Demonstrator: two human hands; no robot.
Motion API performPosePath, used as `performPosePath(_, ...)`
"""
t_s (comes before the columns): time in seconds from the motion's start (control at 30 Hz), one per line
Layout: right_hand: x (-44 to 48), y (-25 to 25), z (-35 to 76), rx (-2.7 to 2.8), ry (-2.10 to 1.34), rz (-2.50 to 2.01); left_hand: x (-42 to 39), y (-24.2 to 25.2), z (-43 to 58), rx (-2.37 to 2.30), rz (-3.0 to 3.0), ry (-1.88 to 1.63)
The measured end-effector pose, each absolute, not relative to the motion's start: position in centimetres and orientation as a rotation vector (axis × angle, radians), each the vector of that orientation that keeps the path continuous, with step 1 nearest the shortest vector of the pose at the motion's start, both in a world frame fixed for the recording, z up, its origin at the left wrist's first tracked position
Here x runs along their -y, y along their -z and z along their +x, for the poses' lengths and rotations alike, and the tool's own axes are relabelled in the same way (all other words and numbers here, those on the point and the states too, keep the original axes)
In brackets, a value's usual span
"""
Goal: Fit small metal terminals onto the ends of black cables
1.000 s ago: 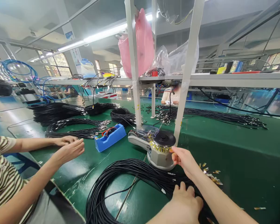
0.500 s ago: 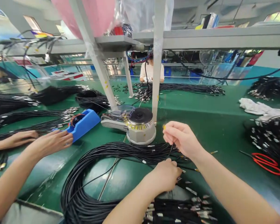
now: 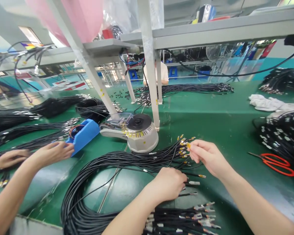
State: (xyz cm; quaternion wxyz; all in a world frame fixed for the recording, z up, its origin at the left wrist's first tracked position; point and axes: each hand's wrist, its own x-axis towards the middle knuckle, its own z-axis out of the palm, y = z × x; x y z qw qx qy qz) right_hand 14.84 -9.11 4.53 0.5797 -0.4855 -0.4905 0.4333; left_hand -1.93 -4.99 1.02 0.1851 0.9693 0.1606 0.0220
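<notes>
My left hand [image 3: 170, 184] rests with fingers curled on a few black wires of the large coil [image 3: 93, 192] on the green table [image 3: 222, 127]. My right hand [image 3: 205, 155] is pinched on a small yellow tape piece [image 3: 187, 145] at a wire's tip, beside a fan of yellow-tagged wire ends [image 3: 182, 148]. The grey round tape dispenser [image 3: 137, 132] stands just beyond the coil, left of my right hand. More wire ends with metal terminals [image 3: 198, 218] lie below my left hand.
A co-worker's two hands [image 3: 51, 151] work at the left beside a blue tape holder [image 3: 84, 132]. Red scissors [image 3: 276, 161] and another wire bundle [image 3: 281, 137] lie at the right, a white cloth [image 3: 269, 103] behind. Shelf posts [image 3: 149, 65] rise behind the dispenser. Another person sits across.
My right hand left the dispenser's rim with a yellow tape piece and came down to the wire ends. My left hand shifted along the wires. The view swung right and down.
</notes>
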Motion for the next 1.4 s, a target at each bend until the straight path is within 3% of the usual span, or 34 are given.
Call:
performPosePath(0.3, 8.7, -4.9, 14.9, 1.299, -0.889, -1.191, 3.9, -1.9, -2.1, -0.753, 1.989, -0.547)
performPosePath(0.67, 7.7, -6.2, 11.4, 1.592, -0.488, -1.264, 4.2, -3.2, -2.1, -0.576, 1.51, -0.915)
performPosePath(0.9, 5.7, -7.8, 10.7, 1.792, -0.243, -1.18, 2.3, -3.7, -3.3, -0.629, 1.435, -0.867)
performPosePath(1.07, 4.6, -7.5, 10.6, 1.583, -0.537, -1.141, 2.1, -4.2, -3.7, -0.498, 1.285, -0.867)
performPosePath(1.3, 4.4, -5.3, 8.2, 1.033, -1.324, -0.708, 2.3, -3.4, -2.6, -0.482, 0.955, -1.016)
performPosePath(1.4, 4.4, -4.5, 7.7, 0.917, -1.416, -0.662, 2.2, -3.3, -2.5, -0.5, 0.95, -1.049)
